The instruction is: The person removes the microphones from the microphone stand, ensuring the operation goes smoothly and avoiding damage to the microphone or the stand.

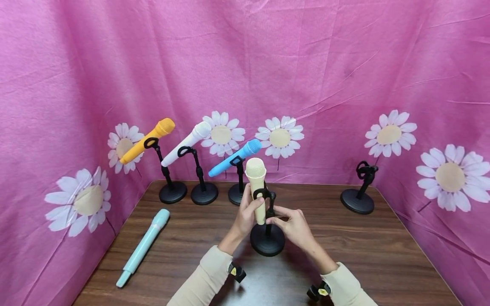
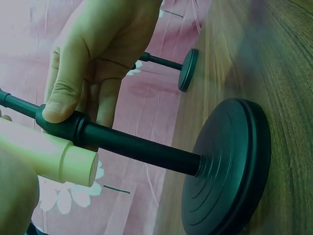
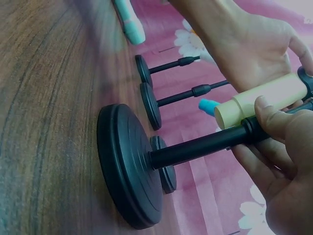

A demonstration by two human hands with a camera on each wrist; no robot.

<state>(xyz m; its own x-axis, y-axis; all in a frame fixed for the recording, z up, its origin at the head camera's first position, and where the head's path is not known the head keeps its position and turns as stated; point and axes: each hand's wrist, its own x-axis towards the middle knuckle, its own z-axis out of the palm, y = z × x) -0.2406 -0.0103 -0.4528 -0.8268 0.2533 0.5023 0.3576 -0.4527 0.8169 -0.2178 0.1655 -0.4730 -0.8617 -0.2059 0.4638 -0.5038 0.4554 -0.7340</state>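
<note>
My left hand (image 1: 245, 216) grips a cream microphone (image 1: 255, 169) by its handle, thumb across the front and fingers behind. The microphone stands nearly upright, head up, within the clip ring of a black desk stand (image 1: 267, 243). On that stand's pole, my right hand (image 1: 294, 226) pinches the collar between thumb and fingers. In the left wrist view, the right thumb presses on the collar (image 2: 63, 125) just beside the microphone's tail end (image 2: 80, 165). The right wrist view has the stand's round base (image 3: 129, 166) close to the wooden tabletop.
Behind stand three black stands with an orange (image 1: 147, 140), a white (image 1: 187, 142) and a blue microphone (image 1: 235, 158). A mint microphone (image 1: 144, 246) lies at the left. At the back right is a stand (image 1: 357, 199) without a microphone. Pink daisy cloth (image 1: 325, 63) encloses the table.
</note>
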